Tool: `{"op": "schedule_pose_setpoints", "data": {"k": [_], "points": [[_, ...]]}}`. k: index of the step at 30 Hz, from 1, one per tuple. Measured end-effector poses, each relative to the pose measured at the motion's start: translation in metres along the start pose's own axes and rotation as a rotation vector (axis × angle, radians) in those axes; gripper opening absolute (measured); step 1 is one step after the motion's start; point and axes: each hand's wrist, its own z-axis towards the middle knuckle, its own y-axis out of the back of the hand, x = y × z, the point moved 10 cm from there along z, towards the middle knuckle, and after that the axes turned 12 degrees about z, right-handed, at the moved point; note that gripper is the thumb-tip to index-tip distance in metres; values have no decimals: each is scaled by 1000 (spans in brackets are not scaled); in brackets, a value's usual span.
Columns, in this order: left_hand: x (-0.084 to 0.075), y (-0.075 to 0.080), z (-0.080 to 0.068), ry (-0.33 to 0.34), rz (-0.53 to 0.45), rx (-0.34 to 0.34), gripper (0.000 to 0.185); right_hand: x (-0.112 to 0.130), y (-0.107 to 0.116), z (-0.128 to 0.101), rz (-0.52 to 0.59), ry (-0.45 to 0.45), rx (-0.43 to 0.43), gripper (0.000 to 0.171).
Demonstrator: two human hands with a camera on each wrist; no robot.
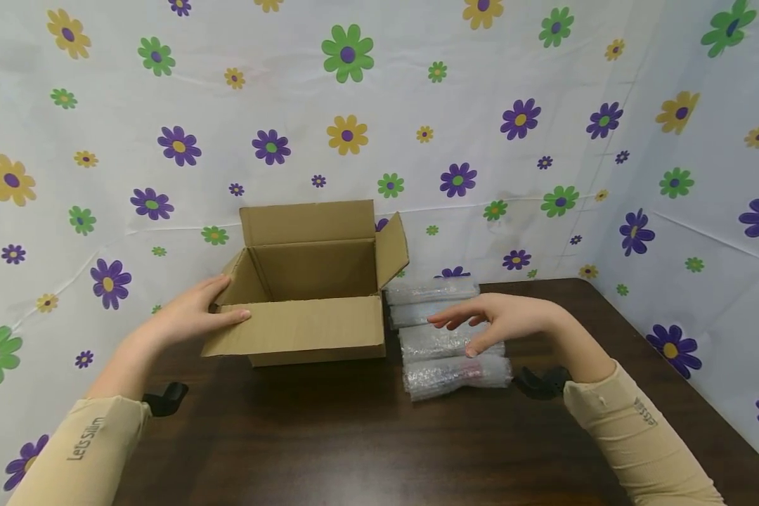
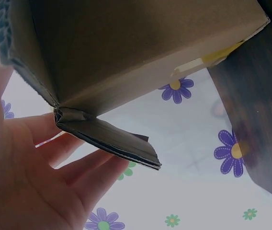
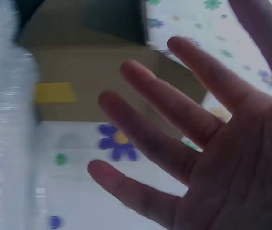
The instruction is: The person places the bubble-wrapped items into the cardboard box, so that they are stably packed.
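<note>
An opened cardboard box (image 1: 316,330) stands with its flaps folded outward. At its front left corner my left hand (image 1: 192,309) holds it, the thumb over the front flap (image 1: 303,325) and the fingers at the left side. In the left wrist view those fingers (image 2: 97,167) lie against the folded side flap (image 2: 112,139). Several bubble-wrapped bundles (image 1: 443,337) lie in a row right of the box. My right hand (image 1: 512,320) hovers above them, fingers spread and holding nothing; the right wrist view shows the bubble wrap (image 3: 6,134) beside the hand.
Everything stands on a dark brown wooden table (image 1: 354,443). A flower-patterned white sheet (image 1: 278,91) hangs right behind the box and along the table's right side. Yellow tape (image 3: 55,92) shows on the box.
</note>
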Motion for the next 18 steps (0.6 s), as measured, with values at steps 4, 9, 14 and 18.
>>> {"op": "schedule_pose_setpoints", "data": {"k": [4, 9, 14, 18], "points": [[0, -1, 0, 4, 2, 0, 95, -32, -2, 0, -8, -23, -121, 59], [-1, -2, 0, 6, 3, 0, 95, -63, -12, -1, 29, -31, -165, 55], [-1, -2, 0, 10, -8, 9, 95, -76, -20, -3, 78, -33, -170, 55], [0, -1, 0, 6, -15, 9, 94, -84, -20, -2, 50, -25, -201, 57]]}}
